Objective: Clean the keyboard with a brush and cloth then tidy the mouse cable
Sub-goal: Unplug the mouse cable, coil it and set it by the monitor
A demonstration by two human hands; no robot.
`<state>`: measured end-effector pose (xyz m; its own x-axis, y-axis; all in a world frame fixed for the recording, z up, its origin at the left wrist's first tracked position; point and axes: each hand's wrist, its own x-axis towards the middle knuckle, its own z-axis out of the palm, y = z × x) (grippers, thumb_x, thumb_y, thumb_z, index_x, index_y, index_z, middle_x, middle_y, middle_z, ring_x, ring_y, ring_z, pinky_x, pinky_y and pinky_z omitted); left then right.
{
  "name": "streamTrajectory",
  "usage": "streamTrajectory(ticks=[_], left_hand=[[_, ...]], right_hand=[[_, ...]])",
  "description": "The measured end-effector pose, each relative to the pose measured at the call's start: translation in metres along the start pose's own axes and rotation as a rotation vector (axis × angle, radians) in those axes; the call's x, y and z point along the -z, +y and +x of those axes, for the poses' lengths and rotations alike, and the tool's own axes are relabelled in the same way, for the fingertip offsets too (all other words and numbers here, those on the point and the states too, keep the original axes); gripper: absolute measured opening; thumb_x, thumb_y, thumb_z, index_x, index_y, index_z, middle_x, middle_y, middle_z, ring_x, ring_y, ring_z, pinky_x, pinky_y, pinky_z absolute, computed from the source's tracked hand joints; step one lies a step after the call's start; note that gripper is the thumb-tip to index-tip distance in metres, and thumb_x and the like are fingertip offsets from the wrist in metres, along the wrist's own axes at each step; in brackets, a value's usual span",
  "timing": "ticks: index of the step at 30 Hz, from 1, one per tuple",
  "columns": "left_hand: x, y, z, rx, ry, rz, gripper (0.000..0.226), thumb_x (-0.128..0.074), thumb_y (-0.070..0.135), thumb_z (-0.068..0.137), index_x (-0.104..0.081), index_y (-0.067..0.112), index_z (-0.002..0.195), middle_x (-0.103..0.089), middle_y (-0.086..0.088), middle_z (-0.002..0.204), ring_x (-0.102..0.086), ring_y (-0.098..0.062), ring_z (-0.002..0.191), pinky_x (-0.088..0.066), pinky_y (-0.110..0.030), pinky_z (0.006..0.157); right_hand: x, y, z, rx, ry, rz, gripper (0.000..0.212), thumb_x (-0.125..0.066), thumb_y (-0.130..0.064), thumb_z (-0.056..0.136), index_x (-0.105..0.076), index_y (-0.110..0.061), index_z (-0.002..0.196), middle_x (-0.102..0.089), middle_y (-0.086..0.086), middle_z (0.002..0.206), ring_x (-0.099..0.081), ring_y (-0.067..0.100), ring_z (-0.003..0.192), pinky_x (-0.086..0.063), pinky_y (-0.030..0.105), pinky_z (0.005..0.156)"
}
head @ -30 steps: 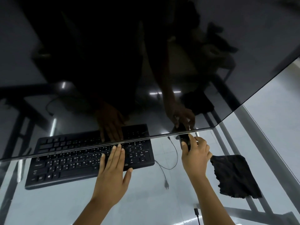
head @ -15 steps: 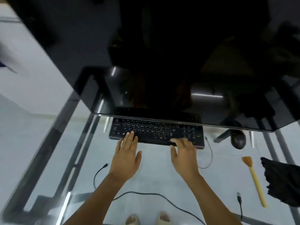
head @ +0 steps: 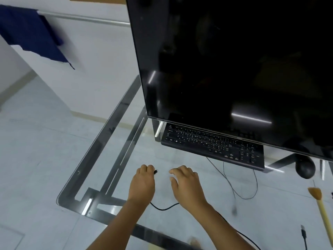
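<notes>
While my left hand pinches the plug end of a black cable, my right hand rests open on the glass table.
Left to right: cable loops under my right wrist; keyboard sits partly under the dark monitor; mouse just right of it, its thin cable curling forward; brush at far right edge.

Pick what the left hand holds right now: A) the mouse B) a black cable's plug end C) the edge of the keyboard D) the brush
B: the left hand pinches the plug end of a black cable, while the brush, mouse and keyboard lie untouched on the glass desk.
</notes>
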<state>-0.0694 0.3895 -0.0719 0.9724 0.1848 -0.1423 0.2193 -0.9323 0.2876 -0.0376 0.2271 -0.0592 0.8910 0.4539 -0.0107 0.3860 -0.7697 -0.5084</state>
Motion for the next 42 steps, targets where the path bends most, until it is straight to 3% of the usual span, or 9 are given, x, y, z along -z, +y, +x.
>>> streamTrajectory(ticks=[5, 13, 17, 20, 23, 26, 29, 34, 42], left_hand=[[0.012, 0.004, 0.014, 0.051, 0.024, -0.176, 0.026, -0.047, 0.006, 0.095, -0.049, 0.011, 0.121, -0.060, -0.006, 0.108, -0.058, -0.016, 0.090, -0.042, -0.019, 0.071], [0.081, 0.056, 0.041, 0.112, -0.026, -0.594, 0.008, -0.057, 0.009, 0.089, -0.059, 0.017, 0.088, -0.059, 0.009, 0.078, -0.059, -0.009, 0.076, -0.041, -0.008, 0.060], [0.107, 0.077, 0.043, -0.003, -0.037, -0.634, 0.010, -0.061, 0.011, 0.084, -0.060, 0.021, 0.086, -0.063, 0.006, 0.083, -0.061, -0.006, 0.074, -0.049, -0.012, 0.063], [0.127, 0.099, 0.036, -0.328, 0.024, -0.642, 0.023, -0.058, 0.016, 0.091, -0.062, 0.024, 0.112, -0.060, 0.011, 0.106, -0.058, -0.001, 0.097, -0.048, -0.019, 0.086], [0.154, 0.129, 0.018, -0.490, -0.112, -0.718, 0.030, -0.046, 0.031, 0.099, -0.050, 0.034, 0.128, -0.064, 0.016, 0.101, -0.059, 0.004, 0.094, -0.048, -0.015, 0.082], [0.167, 0.157, 0.005, -0.578, -0.202, -0.620, 0.017, -0.040, 0.039, 0.100, -0.056, 0.034, 0.101, -0.060, 0.010, 0.075, -0.055, -0.002, 0.066, -0.045, -0.024, 0.063], [0.188, 0.179, -0.003, -0.547, -0.344, -0.663, 0.039, -0.040, 0.045, 0.099, -0.063, 0.021, 0.079, -0.055, 0.003, 0.067, -0.049, -0.009, 0.059, -0.043, -0.030, 0.062], [0.240, 0.217, -0.022, -0.519, -0.808, -1.254, 0.038, -0.045, 0.034, 0.099, -0.061, 0.008, 0.077, -0.034, -0.001, 0.053, -0.031, -0.014, 0.050, -0.030, -0.026, 0.053], [0.277, 0.272, -0.021, -0.376, -0.594, -2.018, 0.031, -0.040, 0.014, 0.098, -0.058, 0.001, 0.120, -0.072, -0.007, 0.099, -0.068, -0.014, 0.078, -0.056, -0.026, 0.075]], right_hand=[[0.010, -0.020, 0.015, -0.109, -0.130, 0.182, 0.034, -0.051, -0.030, 0.097, -0.051, -0.026, 0.131, -0.052, -0.005, 0.127, -0.048, 0.015, 0.118, -0.038, 0.030, 0.102], [0.077, -0.044, 0.020, -0.388, -0.323, 0.803, 0.066, -0.054, -0.018, 0.095, -0.019, -0.031, 0.148, -0.065, -0.008, 0.114, -0.067, 0.006, 0.099, -0.046, 0.016, 0.078], [0.118, -0.053, 0.015, -0.294, -0.236, 0.636, 0.051, -0.055, -0.016, 0.095, -0.036, -0.022, 0.143, -0.061, -0.010, 0.093, -0.064, 0.006, 0.071, -0.050, 0.022, 0.073], [0.161, -0.048, 0.010, -0.222, -0.129, 0.485, 0.032, -0.045, -0.013, 0.099, -0.047, -0.021, 0.129, -0.062, -0.008, 0.093, -0.059, 0.001, 0.079, -0.050, 0.020, 0.072], [0.211, -0.042, -0.002, -0.140, -0.037, 0.426, 0.016, -0.043, -0.011, 0.100, -0.048, -0.025, 0.108, -0.058, -0.012, 0.095, -0.057, -0.007, 0.078, -0.045, 0.012, 0.064], [0.255, -0.032, -0.019, -0.120, -0.023, 0.387, 0.013, -0.047, -0.015, 0.099, -0.047, -0.026, 0.105, -0.066, -0.008, 0.083, -0.059, 0.006, 0.072, -0.052, 0.029, 0.070], [0.292, -0.026, -0.038, -0.099, -0.116, 0.425, 0.018, -0.052, -0.012, 0.095, -0.052, -0.024, 0.108, -0.071, -0.007, 0.082, -0.057, 0.014, 0.072, -0.053, 0.034, 0.079], [0.340, -0.018, -0.057, -0.080, -0.005, 0.465, 0.028, -0.046, 0.003, 0.089, -0.060, -0.019, 0.102, -0.069, -0.002, 0.087, -0.056, 0.005, 0.072, -0.043, 0.018, 0.064], [0.328, -0.018, -0.059, -0.099, 0.076, 0.506, 0.016, -0.040, -0.009, 0.100, -0.054, -0.008, 0.108, -0.067, -0.001, 0.078, -0.057, 0.012, 0.065, -0.048, 0.030, 0.068]])
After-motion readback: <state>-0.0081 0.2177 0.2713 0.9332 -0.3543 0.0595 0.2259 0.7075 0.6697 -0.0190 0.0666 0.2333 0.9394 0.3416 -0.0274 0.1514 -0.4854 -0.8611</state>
